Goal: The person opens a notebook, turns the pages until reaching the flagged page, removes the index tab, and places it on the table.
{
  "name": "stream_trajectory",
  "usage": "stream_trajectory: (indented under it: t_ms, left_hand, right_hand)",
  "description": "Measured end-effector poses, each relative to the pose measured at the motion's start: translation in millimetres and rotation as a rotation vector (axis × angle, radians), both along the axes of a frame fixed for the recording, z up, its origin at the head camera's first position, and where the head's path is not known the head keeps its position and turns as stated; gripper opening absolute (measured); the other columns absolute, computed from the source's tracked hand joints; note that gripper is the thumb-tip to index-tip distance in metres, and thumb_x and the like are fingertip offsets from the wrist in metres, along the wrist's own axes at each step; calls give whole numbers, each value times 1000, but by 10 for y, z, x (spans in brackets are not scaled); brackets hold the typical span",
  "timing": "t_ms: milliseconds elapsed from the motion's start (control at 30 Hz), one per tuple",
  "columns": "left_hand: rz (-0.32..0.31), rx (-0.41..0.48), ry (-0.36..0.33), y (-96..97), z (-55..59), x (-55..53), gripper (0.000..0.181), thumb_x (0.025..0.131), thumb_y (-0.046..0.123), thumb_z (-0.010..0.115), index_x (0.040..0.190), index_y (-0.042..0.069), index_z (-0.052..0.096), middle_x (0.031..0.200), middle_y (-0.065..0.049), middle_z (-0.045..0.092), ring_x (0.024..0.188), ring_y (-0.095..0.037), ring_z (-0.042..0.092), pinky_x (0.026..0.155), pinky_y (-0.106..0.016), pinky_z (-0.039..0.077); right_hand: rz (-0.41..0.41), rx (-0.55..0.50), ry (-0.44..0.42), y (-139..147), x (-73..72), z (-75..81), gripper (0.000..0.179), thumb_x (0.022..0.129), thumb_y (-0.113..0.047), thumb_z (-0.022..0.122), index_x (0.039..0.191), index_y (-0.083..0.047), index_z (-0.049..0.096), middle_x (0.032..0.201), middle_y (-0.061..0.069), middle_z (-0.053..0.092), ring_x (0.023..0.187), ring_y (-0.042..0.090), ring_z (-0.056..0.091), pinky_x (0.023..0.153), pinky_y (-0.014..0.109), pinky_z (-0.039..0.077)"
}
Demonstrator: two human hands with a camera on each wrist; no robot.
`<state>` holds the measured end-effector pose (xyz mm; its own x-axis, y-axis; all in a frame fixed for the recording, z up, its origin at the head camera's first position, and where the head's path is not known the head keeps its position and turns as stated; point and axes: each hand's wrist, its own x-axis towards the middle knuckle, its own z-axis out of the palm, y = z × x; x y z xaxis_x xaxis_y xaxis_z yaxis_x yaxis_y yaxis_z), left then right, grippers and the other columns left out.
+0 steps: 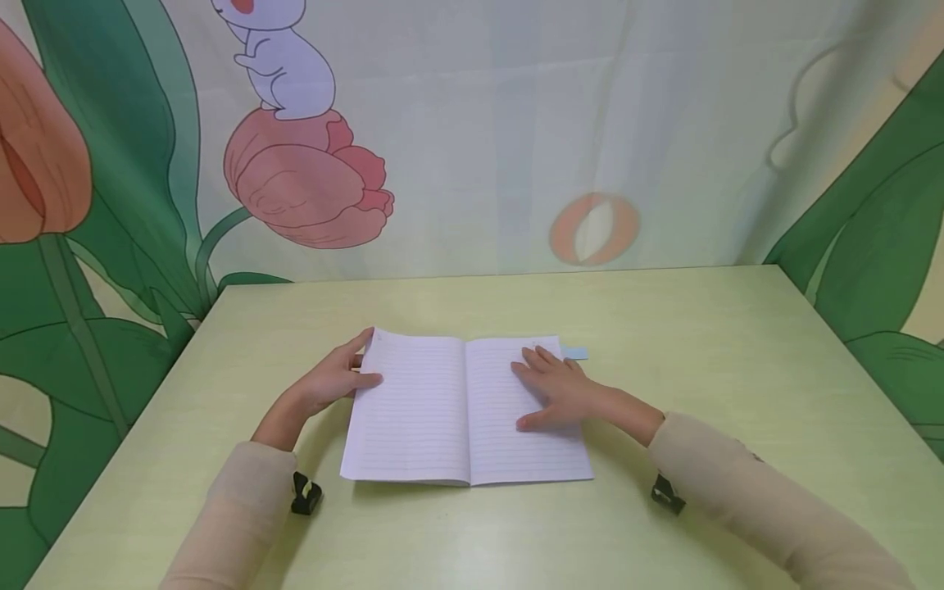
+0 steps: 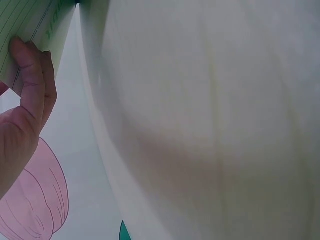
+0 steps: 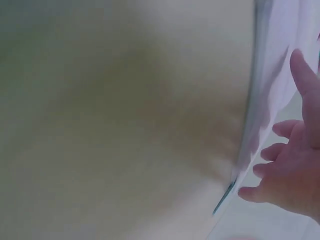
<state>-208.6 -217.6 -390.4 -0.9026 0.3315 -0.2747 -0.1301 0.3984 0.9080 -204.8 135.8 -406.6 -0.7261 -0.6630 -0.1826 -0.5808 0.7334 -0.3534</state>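
An open notebook (image 1: 416, 418) with lined pages lies on the table, its fold near the middle. A light blue tab (image 1: 575, 353) sticks out past its right edge near the top. My left hand (image 1: 335, 378) holds the left side near the upper corner, thumb on top of the page and fingers behind it; the left wrist view shows those fingers (image 2: 34, 82) against the underside of a lined sheet. Over the right page, my right hand (image 1: 556, 389) lies with spread fingers. In the right wrist view its fingers (image 3: 275, 152) stretch out beside the notebook's edge.
The pale green table (image 1: 457, 541) reaches back to a printed curtain (image 1: 472, 147) with flowers and a white animal. Small black devices sit at the left wrist (image 1: 306, 494) and the right wrist (image 1: 667, 495).
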Motion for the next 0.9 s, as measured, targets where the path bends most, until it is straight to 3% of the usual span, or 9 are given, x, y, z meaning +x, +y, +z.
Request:
stream_trajectory:
  t_ms: [333, 900]
  left_hand:
    - [3, -9, -4, 13, -10, -5, 80, 88, -1, 54, 147, 8, 0, 121, -29, 44, 85, -22, 58, 70, -33, 50]
    - [0, -21, -7, -5, -29, -13, 80, 89, -2, 53, 147, 9, -1, 122, -30, 44, 82, -22, 59, 69, -33, 50]
  right_hand:
    - [6, 218, -40, 325, -198, 39, 121, 59, -71, 66, 147, -8, 9, 150, 17, -4, 135, 37, -8, 96, 66, 0]
    - [47, 203, 2, 339, -208, 15, 121, 58, -72, 66, 146, -7, 12, 151, 16, -1, 135, 38, -6, 96, 66, 2]
